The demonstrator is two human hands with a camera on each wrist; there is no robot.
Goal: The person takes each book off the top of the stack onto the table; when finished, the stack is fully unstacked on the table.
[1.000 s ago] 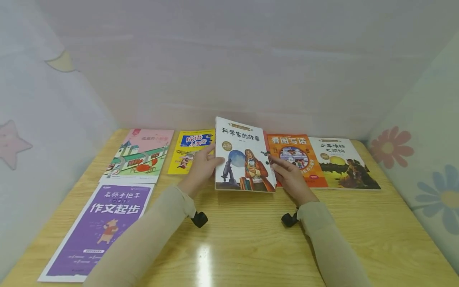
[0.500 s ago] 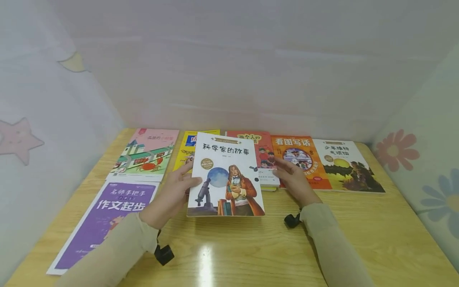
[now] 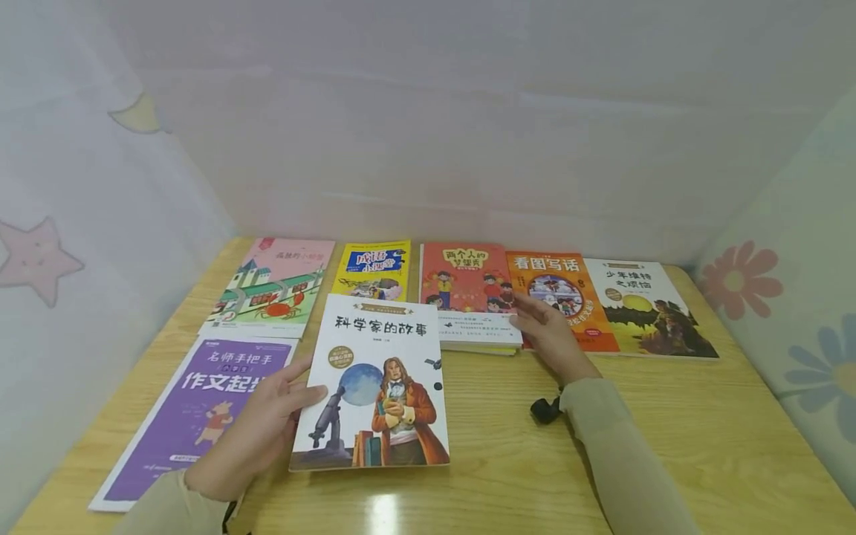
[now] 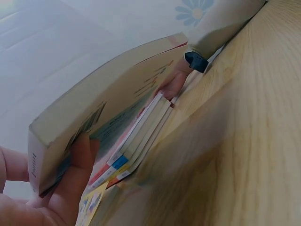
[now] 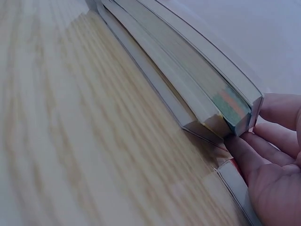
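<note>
- The left hand [image 3: 257, 427] grips the scientist storybook [image 3: 374, 386] by its left edge: thumb on the cover, fingers curled under, as the left wrist view shows [image 4: 66, 188].
- The book sits over the front-left part of the worktop [image 3: 508, 446], its left edge raised off the wood, just right of the purple composition workbook [image 3: 180, 416] and in front of the yellow idiom book [image 3: 373, 269].
- The right hand [image 3: 551, 334] lies with fingers relaxed and straight, holding nothing; its fingertips [image 5: 244, 150] touch the near corner of the red-covered stack [image 3: 468, 293].
- To handle this well, I would keep the thumb pressing flat so the one-sided hold does not let the cover flop, lower the free right edge first, and keep it off the purple workbook.
- The right hand would do well to steady the stack, so its books do not slide.
- The book's long axis runs roughly away from the person, tilted slightly clockwise. The title end points to the back wall, the foot edge towards the person, cover face up.
</note>
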